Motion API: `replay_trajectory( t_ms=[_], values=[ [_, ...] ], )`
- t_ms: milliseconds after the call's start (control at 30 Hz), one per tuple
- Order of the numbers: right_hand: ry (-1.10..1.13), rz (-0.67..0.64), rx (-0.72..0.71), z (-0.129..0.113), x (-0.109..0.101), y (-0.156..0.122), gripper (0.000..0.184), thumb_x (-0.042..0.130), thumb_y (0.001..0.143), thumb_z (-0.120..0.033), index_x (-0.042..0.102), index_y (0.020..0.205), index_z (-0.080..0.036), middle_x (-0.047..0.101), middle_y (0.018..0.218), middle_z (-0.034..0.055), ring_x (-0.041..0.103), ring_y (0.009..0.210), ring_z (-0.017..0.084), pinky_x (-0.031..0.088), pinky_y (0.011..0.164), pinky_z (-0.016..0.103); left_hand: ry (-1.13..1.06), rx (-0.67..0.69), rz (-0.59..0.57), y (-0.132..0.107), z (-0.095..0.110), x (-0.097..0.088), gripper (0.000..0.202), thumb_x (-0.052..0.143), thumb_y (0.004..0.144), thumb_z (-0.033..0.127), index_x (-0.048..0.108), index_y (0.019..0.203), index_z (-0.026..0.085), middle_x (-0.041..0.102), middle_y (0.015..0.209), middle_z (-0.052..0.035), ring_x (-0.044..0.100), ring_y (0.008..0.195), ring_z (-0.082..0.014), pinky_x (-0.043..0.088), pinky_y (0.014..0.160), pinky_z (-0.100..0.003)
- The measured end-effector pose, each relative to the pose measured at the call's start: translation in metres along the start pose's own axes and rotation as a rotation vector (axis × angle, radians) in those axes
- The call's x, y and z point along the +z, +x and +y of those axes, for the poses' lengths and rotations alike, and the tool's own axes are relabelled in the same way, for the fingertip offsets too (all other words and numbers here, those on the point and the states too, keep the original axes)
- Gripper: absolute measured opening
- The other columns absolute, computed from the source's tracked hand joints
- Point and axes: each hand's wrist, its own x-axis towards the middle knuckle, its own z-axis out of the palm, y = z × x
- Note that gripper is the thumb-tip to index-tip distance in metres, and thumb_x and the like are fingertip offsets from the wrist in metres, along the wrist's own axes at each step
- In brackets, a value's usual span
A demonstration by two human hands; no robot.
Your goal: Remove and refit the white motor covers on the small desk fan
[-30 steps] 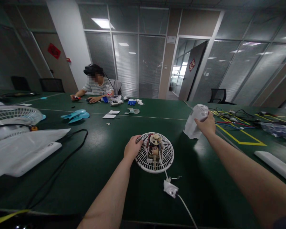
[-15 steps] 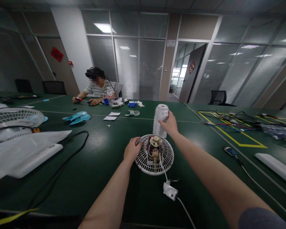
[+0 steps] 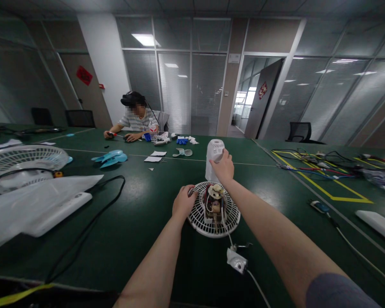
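Note:
A round white fan grille (image 3: pixel 197 220) lies on the green table in front of me, with an exposed fan motor (image 3: pixel 215 207) standing at its centre. My left hand (image 3: pixel 183 202) grips the grille's left rim, its fingertips partly hidden. Just beyond the grille stands a tall white motor cover (image 3: pixel 212 164) with vent slots near its top. My right hand (image 3: pixel 223 167) is wrapped round the cover's right side. From the motor a white cord runs down to a small white box (image 3: pixel 237 260), close to the table's near edge.
Another fan grille (image 3: pixel 25 156), a plastic-wrapped white part (image 3: pixel 60 209) and blue fan blades (image 3: pixel 111 158) lie left. Across the table a person (image 3: pixel 137 122) holds a red-tipped tool. A plug (image 3: pixel 320 207), cables (image 3: pixel 317 169) and a white bar (image 3: pixel 377 224) lie right.
The view has turned slightly left. Against the grille, my right hand and the motor cover have shifted a little to the left. My left hand stays at the rim.

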Motion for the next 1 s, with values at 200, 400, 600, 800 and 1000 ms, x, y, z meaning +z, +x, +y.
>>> replay_trajectory(
  t_ms=[200, 400, 600, 800, 1000],
  values=[
    [-0.022, -0.005, -0.016, -0.004, -0.002, 0.0, 0.07, 0.057, 0.083, -0.05, 0.029, 0.138, -0.016, 0.05, 0.122, 0.0183, 0.059, 0.1, 0.031, 0.04, 0.086, 0.042, 0.017, -0.032, 0.014, -0.002, 0.001, -0.002, 0.027, 0.053, 0.086, 0.042, 0.06, 0.11, 0.029, 0.059, 0.117, -0.0038, 0.061, 0.101, -0.0223, 0.045, 0.088, -0.035],
    [0.019, 0.001, -0.045, -0.004, -0.001, 0.006, 0.068, 0.056, 0.083, -0.053, 0.033, 0.135, -0.015, 0.052, 0.125, 0.0191, 0.054, 0.111, 0.033, 0.037, 0.092, 0.046, 0.028, -0.03, 0.016, -0.003, 0.002, -0.003, 0.026, 0.052, 0.087, 0.043, 0.06, 0.108, 0.03, 0.059, 0.115, -0.0035, 0.061, 0.099, -0.0217, 0.045, 0.087, -0.034],
    [0.148, 0.085, -0.095, -0.008, -0.012, 0.013, 0.071, 0.053, 0.085, -0.048, 0.024, 0.14, -0.013, 0.042, 0.14, 0.021, 0.042, 0.127, 0.03, 0.035, 0.099, 0.044, 0.023, -0.022, 0.019, -0.005, 0.003, -0.003, 0.025, 0.052, 0.087, 0.043, 0.06, 0.107, 0.029, 0.059, 0.114, -0.0036, 0.061, 0.1, -0.0218, 0.045, 0.088, -0.034],
    [0.446, 0.168, -0.111, -0.006, -0.061, -0.029, 0.067, 0.059, 0.08, -0.053, 0.035, 0.131, -0.017, 0.058, 0.118, 0.0159, 0.059, 0.098, 0.025, 0.048, 0.082, 0.039, 0.01, -0.009, 0.018, -0.004, 0.002, -0.003, 0.026, 0.052, 0.087, 0.042, 0.06, 0.107, 0.028, 0.059, 0.114, -0.0037, 0.061, 0.098, -0.0209, 0.045, 0.089, -0.033],
    [0.201, 0.011, -0.193, 0.011, -0.102, -0.122, 0.07, 0.064, 0.074, -0.059, 0.044, 0.128, -0.019, 0.06, 0.111, 0.0161, 0.06, 0.097, 0.033, 0.048, 0.079, 0.049, 0.027, -0.023, 0.031, -0.003, 0.001, -0.001, 0.027, 0.053, 0.086, 0.042, 0.06, 0.108, 0.028, 0.059, 0.114, -0.0039, 0.061, 0.1, -0.0212, 0.045, 0.09, -0.033]
  ],
)
